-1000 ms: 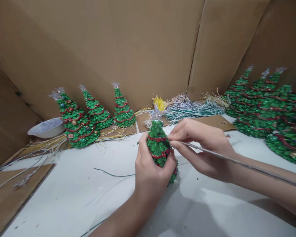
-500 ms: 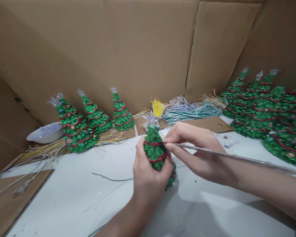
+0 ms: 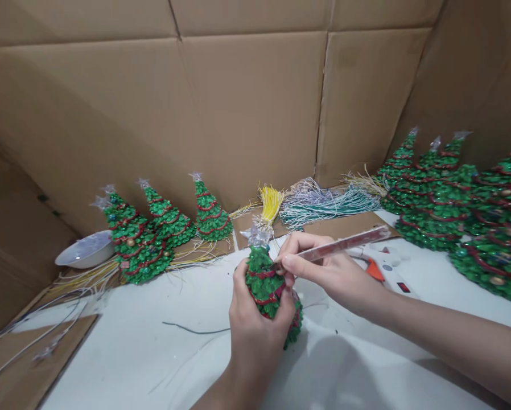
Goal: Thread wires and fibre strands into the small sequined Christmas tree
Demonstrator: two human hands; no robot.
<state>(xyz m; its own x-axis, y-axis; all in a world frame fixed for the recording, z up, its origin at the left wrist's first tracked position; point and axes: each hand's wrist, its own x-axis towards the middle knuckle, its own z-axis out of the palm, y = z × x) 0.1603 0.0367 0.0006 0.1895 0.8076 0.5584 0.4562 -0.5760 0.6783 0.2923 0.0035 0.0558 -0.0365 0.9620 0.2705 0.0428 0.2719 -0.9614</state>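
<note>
On my head feed: small green tree figurine with red garlands and a clear star (image 3: 266,287) is front and centre over the white surface (image 3: 153,364). Long axis near upright, leaning: star end up and slightly left, base down-right. Can't tell if the base touches down. My left grip (image 3: 253,336) is wrapped round its middle, covering much of that side. My right grip (image 3: 334,279) pinches a thin, flat, reddish-brown stick (image 3: 341,245), near end at the upper garland, far end up-right. Yellow wire bundle (image 3: 271,202) just behind the star, green-and-white wire bundle (image 3: 330,205) right of it. Similar trees both sides; white bowl (image 3: 85,250) far left. Right hand and forearm partly block an orange plastic piece (image 3: 374,270). Brown cardboard wall (image 3: 255,114) closes off the back.
</note>
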